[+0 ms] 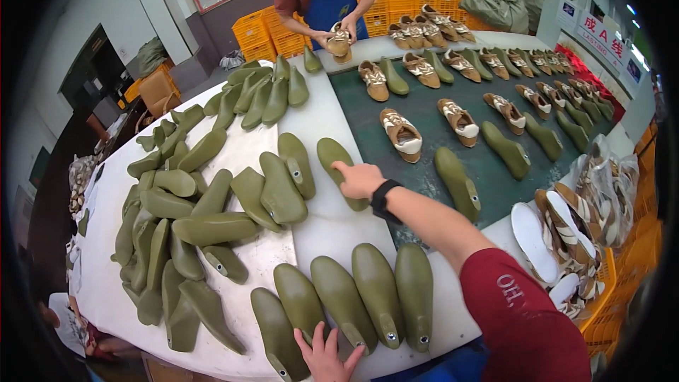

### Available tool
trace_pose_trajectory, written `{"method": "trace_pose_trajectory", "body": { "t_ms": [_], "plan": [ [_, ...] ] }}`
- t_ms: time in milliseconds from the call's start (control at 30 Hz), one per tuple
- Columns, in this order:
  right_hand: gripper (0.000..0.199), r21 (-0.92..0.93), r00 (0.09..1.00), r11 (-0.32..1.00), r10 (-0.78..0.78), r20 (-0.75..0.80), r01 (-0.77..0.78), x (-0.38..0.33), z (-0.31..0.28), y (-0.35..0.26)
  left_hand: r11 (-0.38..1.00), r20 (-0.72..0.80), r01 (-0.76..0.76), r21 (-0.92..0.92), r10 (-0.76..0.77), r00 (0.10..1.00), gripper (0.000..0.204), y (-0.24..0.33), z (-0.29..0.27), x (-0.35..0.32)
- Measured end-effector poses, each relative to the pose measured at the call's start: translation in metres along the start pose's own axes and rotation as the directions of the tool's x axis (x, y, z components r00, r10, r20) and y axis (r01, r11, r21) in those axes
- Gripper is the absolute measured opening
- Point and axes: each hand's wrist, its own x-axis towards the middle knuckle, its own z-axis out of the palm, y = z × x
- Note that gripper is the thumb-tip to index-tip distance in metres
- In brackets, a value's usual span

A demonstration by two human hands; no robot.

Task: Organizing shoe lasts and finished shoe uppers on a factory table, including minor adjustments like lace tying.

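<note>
My right hand [361,180] reaches across to a green shoe last [338,155] on the white tabletop beside the dark green belt. Its index finger lies on the last and the other fingers are curled at its side. Down at the front edge, my left hand [329,357] has its fingers spread over the heel ends of a row of lasts, touching or just above a green shoe last [297,297]. Several more stand in that row, among them a rightmost last [414,290]. Two lasts, a near one [283,187] and a farther one [297,163], sit left of my right hand.
A pile of lasts [177,205] covers the left tabletop. Brown-and-white shoes [401,134] and lasts line the belt [382,191]. Across the table, a person in a blue apron [332,7] holds a shoe [339,42]. An orange crate [601,283] with shoes and insoles stands right.
</note>
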Motion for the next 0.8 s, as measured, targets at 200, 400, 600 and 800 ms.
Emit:
{"method": "trace_pose_trajectory", "body": {
  "t_ms": [200,400,600,800],
  "plan": [
    [0.052,-0.003,0.994,1.000,-0.022,0.107,0.022,-0.108,-0.003,0.086,0.999,-0.071,-0.047,-0.011,0.046,0.996,0.054,-0.001,0.003,-0.003],
    [0.057,0.009,0.902,0.995,-0.094,0.422,0.100,-0.126,-0.011,0.101,0.999,-0.075,-0.038,-0.016,0.037,0.996,0.054,-0.004,0.001,-0.004],
    [0.050,-0.016,0.982,0.982,-0.188,-0.017,0.188,-0.061,-0.066,0.064,1.000,-0.046,-0.001,-0.022,0.000,0.999,0.056,-0.004,0.002,-0.004],
    [0.090,-0.048,0.956,0.986,-0.166,-0.243,0.160,0.032,-0.060,0.010,0.998,0.009,0.059,-0.032,-0.059,0.998,0.058,-0.001,-0.004,0.000]
  ]
}}
